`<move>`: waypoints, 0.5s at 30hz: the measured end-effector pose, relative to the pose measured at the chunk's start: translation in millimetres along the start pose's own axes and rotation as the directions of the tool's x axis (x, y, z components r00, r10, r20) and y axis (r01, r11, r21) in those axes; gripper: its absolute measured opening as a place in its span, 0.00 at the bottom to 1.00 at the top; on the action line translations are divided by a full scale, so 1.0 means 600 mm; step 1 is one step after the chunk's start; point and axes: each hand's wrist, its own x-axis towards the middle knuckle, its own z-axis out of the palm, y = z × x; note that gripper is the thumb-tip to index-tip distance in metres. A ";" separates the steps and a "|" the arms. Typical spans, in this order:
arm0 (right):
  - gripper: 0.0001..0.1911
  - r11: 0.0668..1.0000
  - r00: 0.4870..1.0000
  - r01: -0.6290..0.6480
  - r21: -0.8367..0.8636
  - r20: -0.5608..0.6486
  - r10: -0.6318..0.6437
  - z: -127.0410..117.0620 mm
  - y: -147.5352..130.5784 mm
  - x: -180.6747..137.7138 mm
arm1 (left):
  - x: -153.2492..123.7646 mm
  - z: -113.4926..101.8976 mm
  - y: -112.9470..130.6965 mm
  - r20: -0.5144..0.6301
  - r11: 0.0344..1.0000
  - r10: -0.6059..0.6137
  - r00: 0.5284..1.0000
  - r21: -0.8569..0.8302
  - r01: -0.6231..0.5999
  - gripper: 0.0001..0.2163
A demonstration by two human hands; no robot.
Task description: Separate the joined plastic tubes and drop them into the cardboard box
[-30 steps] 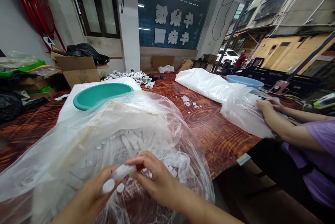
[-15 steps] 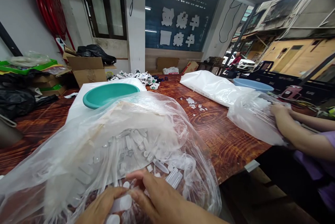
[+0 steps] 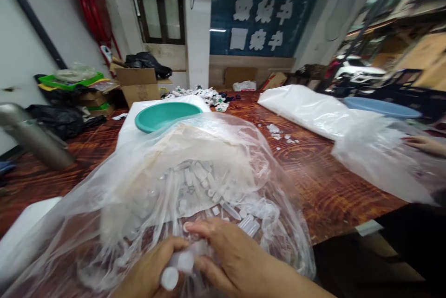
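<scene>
Both hands pinched small white plastic vials (image 3: 181, 265) together at the near edge, left hand (image 3: 149, 275) and right hand (image 3: 233, 261) touching, the open clear bag (image 3: 139, 196) of vials lying just beyond.

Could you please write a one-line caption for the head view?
Both hands hold small white plastic tubes over a clear bag on a wooden table.

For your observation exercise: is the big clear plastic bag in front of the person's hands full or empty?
Partly full: the clear plastic bag holds many small white plastic pieces heaped inside, visible through its film.
</scene>
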 end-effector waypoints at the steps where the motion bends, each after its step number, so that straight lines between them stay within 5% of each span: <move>1: 0.23 0.999 0.999 0.038 0.008 0.014 -0.038 0.000 -0.002 -0.001 | -0.004 -0.003 0.017 0.000 1.000 -0.022 1.000 -0.014 0.022 0.13; 7: 0.21 1.000 1.000 0.024 -0.007 -0.012 -0.024 0.017 0.005 -0.008 | -0.015 -0.024 0.073 0.025 0.997 -0.015 1.000 -0.081 0.017 0.07; 12: 0.22 0.963 0.970 0.236 -0.128 -0.023 -0.240 0.024 0.006 -0.004 | -0.018 -0.041 0.075 0.025 0.992 -0.043 0.999 -0.121 0.045 0.06; 15: 0.21 0.983 0.985 0.174 -0.062 0.006 -0.174 0.024 -0.004 0.006 | -0.016 -0.039 0.062 0.040 0.999 0.051 0.998 0.013 -0.052 0.04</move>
